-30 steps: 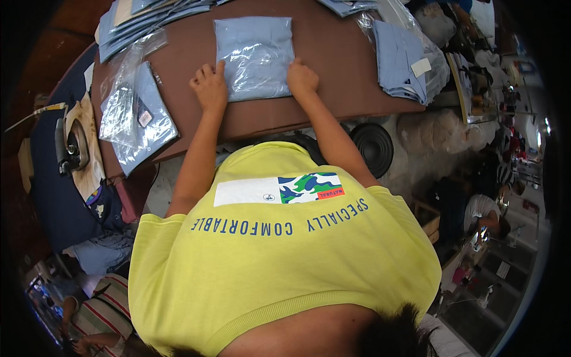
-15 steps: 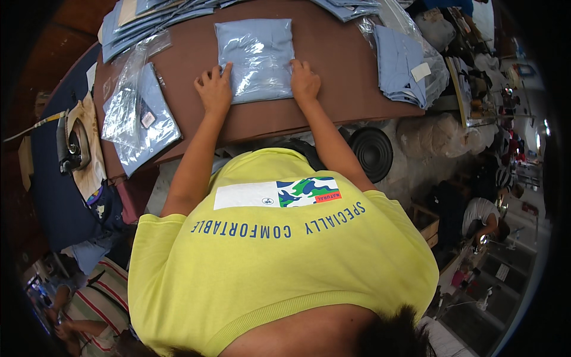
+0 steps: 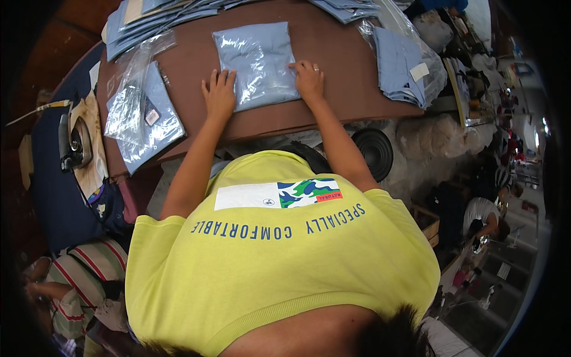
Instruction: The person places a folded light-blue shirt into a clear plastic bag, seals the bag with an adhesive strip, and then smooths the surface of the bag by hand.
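Nearer slides the rectangular pale-blue cloth bundle in clear plastic [image 3: 256, 65] across the brown bench [image 3: 348, 71], left hand [image 3: 220, 96] spread at one edge, right hand [image 3: 309, 84] (ring [image 3: 316, 70] showing!) loosely spread at the other.

Both bare forearms stretch forward from the torso and slant inward; the left forearm [image 3: 193, 163] leans rightward as it rises, the right forearm [image 3: 342, 143] leftward; the left hand [image 3: 220, 95] lies palm down, its fingers [image 3: 223, 78] parted and pointing away from the body; the right hand [image 3: 310, 82], slightly farther forward, is also palm down, one digit reaching inward, the others foreshortened; the hands are well apart
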{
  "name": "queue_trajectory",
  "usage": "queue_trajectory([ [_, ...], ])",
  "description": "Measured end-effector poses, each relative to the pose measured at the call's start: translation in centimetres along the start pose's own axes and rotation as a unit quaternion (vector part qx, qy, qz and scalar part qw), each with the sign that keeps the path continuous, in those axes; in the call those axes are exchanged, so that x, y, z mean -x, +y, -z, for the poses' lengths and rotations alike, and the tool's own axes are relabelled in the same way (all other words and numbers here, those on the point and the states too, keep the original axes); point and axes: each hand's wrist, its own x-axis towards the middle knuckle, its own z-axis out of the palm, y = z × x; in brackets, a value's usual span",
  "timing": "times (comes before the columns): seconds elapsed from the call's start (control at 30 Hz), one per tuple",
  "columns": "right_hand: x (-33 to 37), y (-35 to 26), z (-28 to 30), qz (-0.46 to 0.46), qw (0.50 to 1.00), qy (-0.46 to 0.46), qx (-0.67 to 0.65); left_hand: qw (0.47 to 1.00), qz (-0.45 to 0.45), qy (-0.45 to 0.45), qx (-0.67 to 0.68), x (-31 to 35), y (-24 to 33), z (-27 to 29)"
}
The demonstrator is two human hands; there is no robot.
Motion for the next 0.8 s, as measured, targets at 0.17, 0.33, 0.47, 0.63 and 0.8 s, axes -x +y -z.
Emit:
queue_trajectory([
  [0.17, 3.3, 0.0, 3.7, 0.023, 0.987, -0.151, -0.049, 0.995, -0.033, -0.076, 0.055, 4.5, -1.6, 3.0],
  [0.33, 7.1, 0.3, 7.0, 0.115, 0.959, -0.260, 0.007, 0.969, -0.123, -0.165, 0.134, 8.0, -3.3, 8.5],
  [0.47, 7.7, -0.4, 8.5, 0.137, 0.931, -0.333, 0.059, 0.936, -0.212, -0.243, 0.139, 9.2, -2.7, 10.3],
  [0.63, 9.7, -0.2, 6.9, 0.152, 0.969, -0.196, -0.020, 0.960, -0.203, -0.144, 0.125, 10.3, -2.8, 6.9],
  [0.8, 10.1, 0.4, 5.2, 0.100, 0.988, -0.078, -0.090, 0.928, -0.100, -0.129, 0.335, 9.4, -3.5, 7.2],
])
